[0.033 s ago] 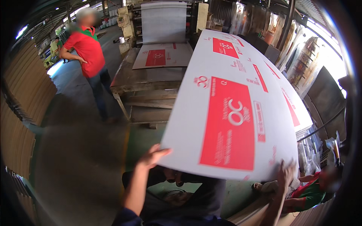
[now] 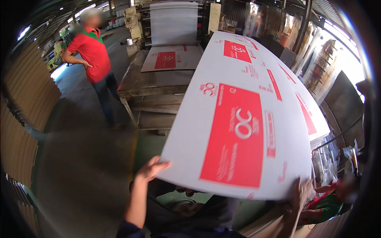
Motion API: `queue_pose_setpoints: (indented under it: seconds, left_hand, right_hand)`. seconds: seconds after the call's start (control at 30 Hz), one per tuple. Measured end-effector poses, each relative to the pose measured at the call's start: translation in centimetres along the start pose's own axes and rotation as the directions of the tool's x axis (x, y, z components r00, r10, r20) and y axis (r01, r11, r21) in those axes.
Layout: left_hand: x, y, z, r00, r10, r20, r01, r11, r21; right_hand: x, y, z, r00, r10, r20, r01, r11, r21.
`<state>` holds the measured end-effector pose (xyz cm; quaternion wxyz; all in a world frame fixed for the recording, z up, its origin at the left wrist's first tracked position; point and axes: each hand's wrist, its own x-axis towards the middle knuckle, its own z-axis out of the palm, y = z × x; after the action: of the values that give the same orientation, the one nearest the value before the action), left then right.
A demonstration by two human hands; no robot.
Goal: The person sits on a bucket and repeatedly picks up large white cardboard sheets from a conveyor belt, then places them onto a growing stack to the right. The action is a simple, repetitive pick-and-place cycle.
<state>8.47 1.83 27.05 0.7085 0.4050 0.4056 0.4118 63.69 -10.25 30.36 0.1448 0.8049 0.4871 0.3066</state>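
Note:
A large white cardboard sheet (image 2: 186, 142) with red printed panels stretches away from me, its near end between my hands. My left hand (image 2: 152, 168) grips its near left corner, thumb on top and fingers underneath. At the near right corner, my right hand (image 2: 301, 194) is closed on the edge, slightly blurred. The sheet bows, and its far part rests over a stack of similar printed sheets (image 2: 322, 133), whose edges show on the right.
Ahead stands a roller machine (image 2: 174, 25) with a worn table (image 2: 158, 81) bearing another printed sheet (image 2: 190, 63). A person in red (image 2: 95, 59) stands at left, near tall cardboard stacks (image 2: 29, 75). Another person (image 2: 327, 206) is close at lower right.
The sheet's near end has come toward me and a little to the left. My left hand has moved down and left with it; my right hand has shifted slightly down.

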Motion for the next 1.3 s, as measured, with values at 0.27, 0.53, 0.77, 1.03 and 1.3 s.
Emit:
queue_pose_setpoints:
  seconds: [0.27, 0.53, 0.77, 1.03, 1.3]
  left_hand:
    - [-18.7, -12.0, -10.6, 0.907, -0.196, -0.374, 0.198, 0.980, -0.034]
    - [-24.2, -13.7, -13.7, 0.822, 0.068, -0.565, -0.083, 0.997, -0.001]
    - [-26.1, -14.2, -14.3, 0.829, 0.064, -0.556, -0.021, 0.996, 0.083]
    - [-31.8, -15.2, -12.4, 0.703, 0.034, -0.710, 0.005, 0.999, 0.053]
    - [-26.4, -13.8, -16.3, 0.759, 0.169, -0.629, -0.041, 0.976, 0.212]
  right_hand:
    - [-13.4, -2.2, 1.4, 0.903, 0.340, 0.262, -0.416, 0.547, 0.726]
    - [-4.5, -12.1, 1.6, 0.823, -0.156, 0.546, -0.385, 0.553, 0.739]
    - [-4.4, -16.1, 7.8, 0.834, -0.424, 0.353, -0.199, 0.367, 0.909]
    - [-10.7, -11.8, 4.5, 0.837, -0.404, 0.370, -0.244, 0.331, 0.912]
    - [-8.6, -15.2, 3.3, 0.859, -0.345, 0.378, -0.251, 0.359, 0.899]
